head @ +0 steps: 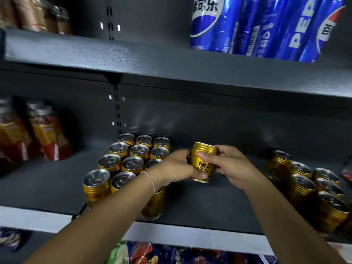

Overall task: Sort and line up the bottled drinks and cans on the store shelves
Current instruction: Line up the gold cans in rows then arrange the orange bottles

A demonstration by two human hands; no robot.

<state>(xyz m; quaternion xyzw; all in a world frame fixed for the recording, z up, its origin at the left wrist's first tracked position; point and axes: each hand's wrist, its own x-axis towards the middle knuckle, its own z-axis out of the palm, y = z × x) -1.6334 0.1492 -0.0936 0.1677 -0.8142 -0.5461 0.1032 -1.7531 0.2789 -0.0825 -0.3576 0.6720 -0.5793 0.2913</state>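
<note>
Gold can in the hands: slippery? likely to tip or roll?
Likely rigid: the gold can is ribbed metal, undented under the left hand and right hand. Glossy sides may slip. Squat, so probably stable upright on the flat shelf; it would roll if tipped.

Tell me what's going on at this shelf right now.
A person is holding one gold Red Bull can with both hands, the left hand on its left side and the right hand on its right. The can is over the bare middle of the dark shelf. A tidy block of gold cans stands to its left and a looser cluster of cans to its right. Blue Pepsi cans sit on the shelf above.
</note>
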